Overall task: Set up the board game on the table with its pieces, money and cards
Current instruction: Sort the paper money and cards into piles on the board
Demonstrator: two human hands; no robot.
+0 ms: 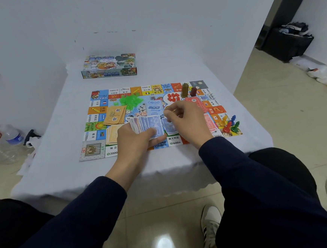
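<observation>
Head view: we sort paper money over the game board.

Our left hand grips a fanned stack of notes above the board on the white table; our right hand pinches a blue note just beside it. Orange cards, green houses, pawns lie on the board; the game box sits behind.

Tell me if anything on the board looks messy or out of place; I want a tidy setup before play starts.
Mostly tidy. The green houses lie in a loose heap rather than rows, and the orange cards sit slightly fanned and askew. The pawns cluster at the board's right corner. The left hand holds fanned blue notes, not yet laid down.
</observation>
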